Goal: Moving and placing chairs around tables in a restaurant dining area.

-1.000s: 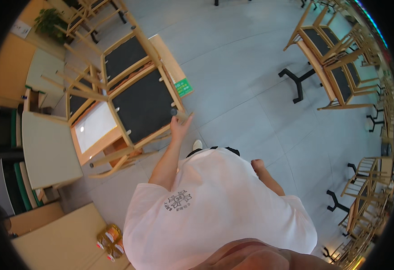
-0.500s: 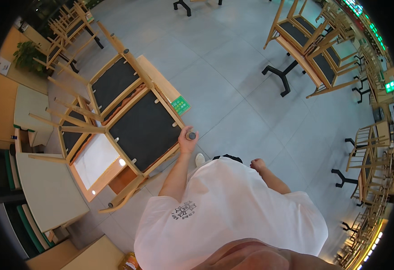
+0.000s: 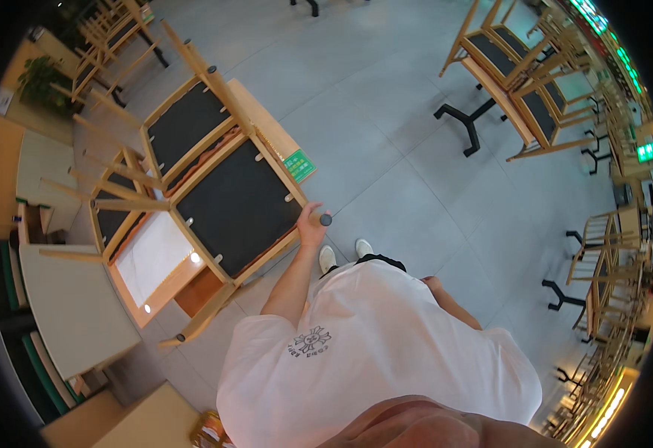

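Observation:
An upturned wooden chair (image 3: 235, 205) with a black seat underside rests on a wood-edged table (image 3: 153, 257) to my left. My left hand (image 3: 311, 226) is closed round the capped end of one of its legs, at the corner nearest me. A second upturned chair (image 3: 188, 125) lies right beyond it on the same table, and another (image 3: 121, 201) sits at the table's left side. My right hand (image 3: 432, 283) hangs low at my right side, apart from any furniture. Its fingers are mostly hidden, so I cannot tell how they are held.
Another table with upturned chairs (image 3: 517, 86) stands at the far right on a black forked foot (image 3: 467, 127). More stacked chairs (image 3: 602, 257) line the right side. A pale table (image 3: 80, 306) and bench seating are at the left. Grey floor tiles (image 3: 393, 157) lie between.
My feet have come further into view as I step forward. The held leg end has shifted slightly right, still in my left hand. My right hand has drawn back partly behind the shirt.

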{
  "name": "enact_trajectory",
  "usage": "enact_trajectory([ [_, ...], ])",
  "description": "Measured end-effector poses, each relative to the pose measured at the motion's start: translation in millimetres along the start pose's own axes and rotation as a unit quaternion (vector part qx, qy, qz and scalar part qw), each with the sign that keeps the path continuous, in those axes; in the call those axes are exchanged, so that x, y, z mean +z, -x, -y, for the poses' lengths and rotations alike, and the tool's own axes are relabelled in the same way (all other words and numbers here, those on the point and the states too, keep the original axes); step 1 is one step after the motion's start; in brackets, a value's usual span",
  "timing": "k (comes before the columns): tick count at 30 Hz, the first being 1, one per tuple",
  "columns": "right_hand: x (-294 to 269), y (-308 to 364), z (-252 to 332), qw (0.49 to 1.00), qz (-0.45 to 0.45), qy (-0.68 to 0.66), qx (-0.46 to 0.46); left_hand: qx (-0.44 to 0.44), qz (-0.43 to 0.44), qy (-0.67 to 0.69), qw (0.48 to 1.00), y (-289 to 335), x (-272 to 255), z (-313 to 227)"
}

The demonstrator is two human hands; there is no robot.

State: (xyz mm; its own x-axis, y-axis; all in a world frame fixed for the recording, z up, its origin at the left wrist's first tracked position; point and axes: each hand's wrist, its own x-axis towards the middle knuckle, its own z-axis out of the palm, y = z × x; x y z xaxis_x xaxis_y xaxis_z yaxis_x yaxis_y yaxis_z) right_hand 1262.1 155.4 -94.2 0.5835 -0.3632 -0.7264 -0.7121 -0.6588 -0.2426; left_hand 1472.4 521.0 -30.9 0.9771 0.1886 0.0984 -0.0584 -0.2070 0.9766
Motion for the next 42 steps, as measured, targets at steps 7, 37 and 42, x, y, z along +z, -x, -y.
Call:
enact_trajectory([
  [7,-13.7,-61.6,-19.3,0.999,0.002,-0.006,-0.046,-0.021,-0.048,-0.020,0.998,-1.8,6.4,16.9],
  [37,-71.5,-129.9,153.4,0.909,0.303,-0.285,-0.031,-0.150,-0.075,0.166,0.972,28.0,11.7,-109.6],
  [42,-60.6,-136.7,169.7,0.892,0.326,-0.311,-0.028,-0.177,-0.114,0.245,0.946,25.8,22.4,-124.4],
])
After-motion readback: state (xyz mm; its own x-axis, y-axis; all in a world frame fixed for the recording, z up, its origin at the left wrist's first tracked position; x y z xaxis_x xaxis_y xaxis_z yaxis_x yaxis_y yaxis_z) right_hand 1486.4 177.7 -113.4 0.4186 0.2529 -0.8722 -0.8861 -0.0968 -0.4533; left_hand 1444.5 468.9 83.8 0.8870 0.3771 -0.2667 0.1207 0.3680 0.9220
